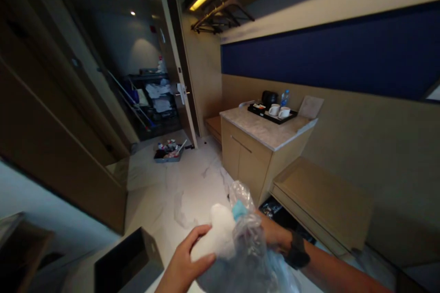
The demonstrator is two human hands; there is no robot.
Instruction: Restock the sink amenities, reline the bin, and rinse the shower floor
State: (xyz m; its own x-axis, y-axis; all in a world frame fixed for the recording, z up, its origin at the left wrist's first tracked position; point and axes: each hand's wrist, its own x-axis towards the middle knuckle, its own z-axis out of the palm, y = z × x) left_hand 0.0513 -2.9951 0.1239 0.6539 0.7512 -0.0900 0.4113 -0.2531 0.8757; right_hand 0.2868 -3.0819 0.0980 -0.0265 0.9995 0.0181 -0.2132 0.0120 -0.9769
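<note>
My left hand (187, 256) is closed round a soft white bundle (218, 233), thumb on the near side and fingers on the far side. I cannot make out exactly what the bundle is. Right beside it is a clear plastic bag (252, 256) with something light blue (239, 209) showing at its top. My right hand (271, 231), with a dark watch (298, 251) on the wrist, grips the bag from behind. The plastic hides most of its fingers. The bundle touches the bag's left side.
An open dark box (129, 261) stands at the lower left. A caddy of cleaning things (169, 158) sits on the floor by the open door (175, 55). To the right are a cabinet (247, 155) bearing a tray of cups (271, 116) and a low bench (323, 192).
</note>
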